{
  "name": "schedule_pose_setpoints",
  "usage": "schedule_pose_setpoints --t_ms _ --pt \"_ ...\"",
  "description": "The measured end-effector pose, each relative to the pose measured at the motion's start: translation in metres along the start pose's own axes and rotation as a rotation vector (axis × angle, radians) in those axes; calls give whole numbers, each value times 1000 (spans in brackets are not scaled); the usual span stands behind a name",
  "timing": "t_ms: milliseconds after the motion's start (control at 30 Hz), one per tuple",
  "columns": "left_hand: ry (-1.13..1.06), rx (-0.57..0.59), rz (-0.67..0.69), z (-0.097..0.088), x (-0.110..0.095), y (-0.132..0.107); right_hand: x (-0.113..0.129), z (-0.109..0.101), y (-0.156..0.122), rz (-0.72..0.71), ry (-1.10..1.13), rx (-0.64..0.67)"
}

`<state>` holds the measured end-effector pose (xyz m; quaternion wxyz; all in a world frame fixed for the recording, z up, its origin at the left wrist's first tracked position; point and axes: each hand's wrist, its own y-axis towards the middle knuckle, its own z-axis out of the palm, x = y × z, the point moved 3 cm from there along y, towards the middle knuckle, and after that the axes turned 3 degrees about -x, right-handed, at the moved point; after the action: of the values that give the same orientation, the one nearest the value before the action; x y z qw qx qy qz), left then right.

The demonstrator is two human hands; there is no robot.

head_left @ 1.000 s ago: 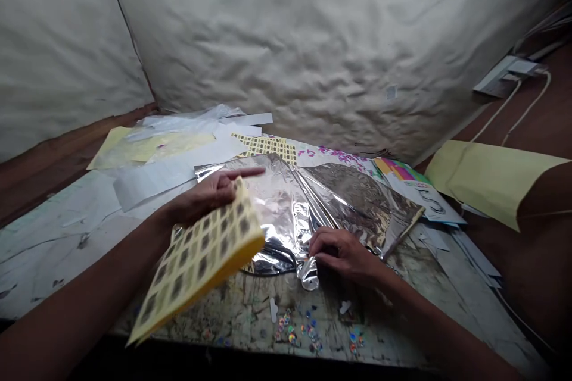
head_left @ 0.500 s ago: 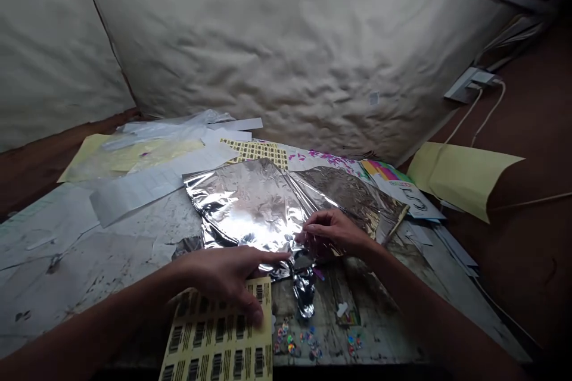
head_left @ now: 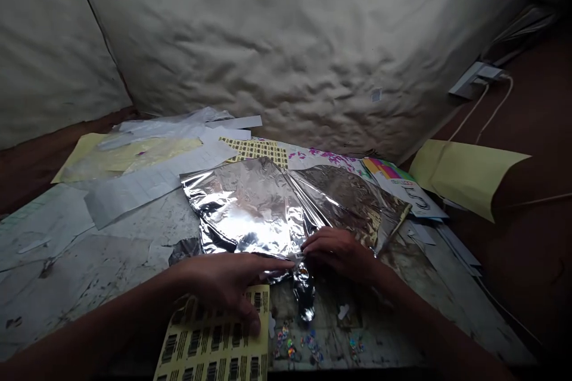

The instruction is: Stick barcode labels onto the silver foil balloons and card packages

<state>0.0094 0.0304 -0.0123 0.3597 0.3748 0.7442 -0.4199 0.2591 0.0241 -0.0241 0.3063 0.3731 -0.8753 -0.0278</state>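
The person's left hand (head_left: 223, 283) sits at lower centre with its fingers stretched out to the right, the forefinger tip touching the lower edge of a crinkled silver foil sheet (head_left: 245, 208). This grip looks loose. The thumb comes down on a yellow barcode sticker sheet (head_left: 210, 339), whose top edge runs under the hand at the bottom of the frame, but whether the hand has hold of that sheet or only rests on it, I cannot tell.

The right hand (head_left: 339, 253), just beside the left, has its fingers curled in a closed grip that pinches the foil's lower edge. A twisted foil tail (head_left: 304, 294) hangs below that spot. The foil lies in the middle of a worn, stained desk (head_left: 102, 244).

Holographic sequins (head_left: 295, 345) are scattered at lower centre. Toward the upper left lie white paper strips (head_left: 134, 187) and pale yellow paper (head_left: 129, 155). Another gold-and-black sticker sheet (head_left: 254, 149) peeks out just above the foil. At right are a colourful booklet (head_left: 411, 196) and a pale yellow envelope (head_left: 465, 175). Padded cream fabric (head_left: 268, 41) fills the top of the frame.
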Motion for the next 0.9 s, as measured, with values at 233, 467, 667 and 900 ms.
schedule_pose_setpoints --t_ms 233,467,667,900 --pt "80 -59 -75 2 9 3 -12 -24 32 178 -271 -203" --pt "78 -73 -125 3 14 3 -77 -84 137 342 -374 -256" --pt "86 -88 -155 3 15 0 -133 -98 191 437 -466 -249" --pt "38 -86 -164 4 14 1 -135 -101 231 433 -615 -379"
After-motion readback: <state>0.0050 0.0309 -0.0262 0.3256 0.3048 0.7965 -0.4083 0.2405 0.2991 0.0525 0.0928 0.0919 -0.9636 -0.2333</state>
